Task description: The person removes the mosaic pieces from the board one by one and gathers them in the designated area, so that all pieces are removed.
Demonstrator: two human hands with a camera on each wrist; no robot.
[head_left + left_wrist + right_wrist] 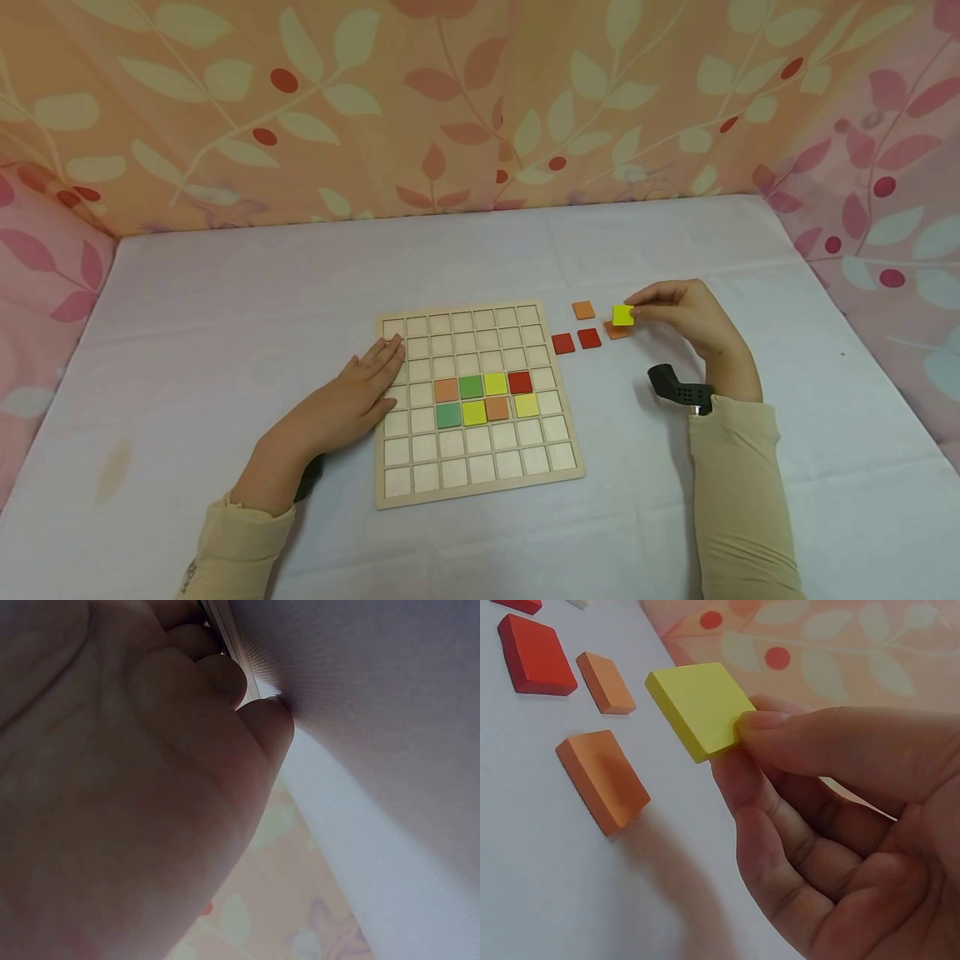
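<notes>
Between thumb and fingers my right hand [686, 315] pinches a yellow square tile [703, 705], held above the table. Just below it lies an orange tile [604, 780], partly covered by the yellow one in the head view. My left hand [348, 400] rests with extended fingers on the left edge of a wooden grid board [480, 490]. Two rows of coloured tiles sit in the board's middle cells: orange, green [471, 387], yellow and red [520, 382] above; green, yellow, orange and pale yellow [527, 405] below. The left wrist view shows mostly palm and curved fingertips.
Right of the board lie two red tiles [589, 338] and another orange tile [583, 310]. A white cloth [247, 317] covers the table. A floral curtain [450, 108] stands behind it and at both sides. A black device [678, 390] is strapped at the right wrist.
</notes>
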